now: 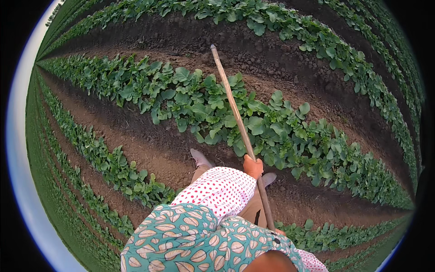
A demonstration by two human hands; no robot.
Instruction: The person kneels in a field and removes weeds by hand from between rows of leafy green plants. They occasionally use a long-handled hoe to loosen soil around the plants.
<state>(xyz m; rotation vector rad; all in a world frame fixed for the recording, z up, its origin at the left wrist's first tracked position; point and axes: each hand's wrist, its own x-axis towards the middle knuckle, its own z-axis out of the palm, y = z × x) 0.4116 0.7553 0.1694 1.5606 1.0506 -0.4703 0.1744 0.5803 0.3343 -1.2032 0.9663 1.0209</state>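
Note:
A long wooden tool handle (pixel 234 105) slants from the person's body across a row of leafy green plants (pixel 190 98). Its greyish far tip (pixel 213 47) is over the dark soil of the furrow beyond; whether it touches the ground cannot be told. My left hand (pixel 253 166), at the end of a white sleeve with red dots, is closed around the handle near the row's close edge. My right hand (pixel 280 232) shows only as a sliver of fingers at the handle's lower end, mostly hidden by the green leaf-patterned garment (pixel 190 234).
My two shoes, left (pixel 200 158) and right (pixel 269 178), stand on bare soil between rows. Another plant row (pixel 272 17) curves beyond the far furrow (pixel 265 51). More rows (pixel 112 159) run behind and to the left, with sky at the left rim.

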